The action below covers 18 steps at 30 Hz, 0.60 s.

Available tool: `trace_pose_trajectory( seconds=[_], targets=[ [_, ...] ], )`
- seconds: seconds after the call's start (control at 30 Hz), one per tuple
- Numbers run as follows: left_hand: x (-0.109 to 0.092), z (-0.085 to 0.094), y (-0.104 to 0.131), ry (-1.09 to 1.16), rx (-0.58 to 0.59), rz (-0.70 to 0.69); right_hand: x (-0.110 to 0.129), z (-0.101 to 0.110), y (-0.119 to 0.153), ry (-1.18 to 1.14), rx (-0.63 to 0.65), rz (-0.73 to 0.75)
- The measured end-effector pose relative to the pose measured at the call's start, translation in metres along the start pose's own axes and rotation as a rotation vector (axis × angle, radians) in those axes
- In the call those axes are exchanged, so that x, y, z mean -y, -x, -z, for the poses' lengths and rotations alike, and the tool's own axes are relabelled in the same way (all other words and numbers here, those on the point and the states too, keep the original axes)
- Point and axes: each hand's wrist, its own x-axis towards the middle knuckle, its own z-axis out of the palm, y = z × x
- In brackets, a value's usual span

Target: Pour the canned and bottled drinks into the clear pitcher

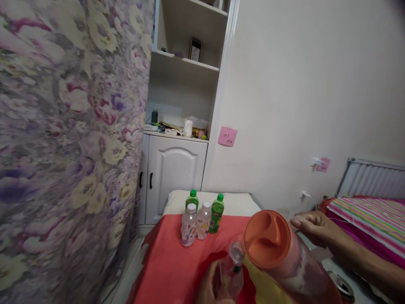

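My left hand [208, 282] is wrapped around a clear plastic bottle [230, 274] that stands open-mouthed, without a cap, at the bottom of the view. My right hand [313, 226] is closed at the side of a see-through pitcher [305, 268] with an orange lid [268, 239]; the handle is mostly hidden. The pitcher leans left, its lid edge close to the bottle's mouth. Whether liquid runs between them I cannot tell. Farther back stand two white-capped clear bottles with printed pictures [189, 226] [203, 221] and two green-capped bottles [217, 214] [191, 199].
A red cloth [167, 257] covers most of the table, with a cream surface [237, 202] behind. Yellow material [264, 283] lies under the pitcher. A floral curtain [76, 126] hangs at left, a white cabinet [175, 177] stands behind, and a striped bed [376, 219] is at right.
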Motion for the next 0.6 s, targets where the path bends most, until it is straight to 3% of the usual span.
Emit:
trace_pose_trajectory(
  seconds=[0.23, 0.6],
  targets=[
    [-0.002, -0.002, 0.003, -0.074, 0.065, 0.006, 0.005, 0.004, 0.001, 0.143, 0.137, 0.032],
    [-0.007, -0.002, 0.004, -0.089, 0.09, -0.033, -0.002, 0.01, -0.006, 0.204, 0.17, 0.077]
  ],
)
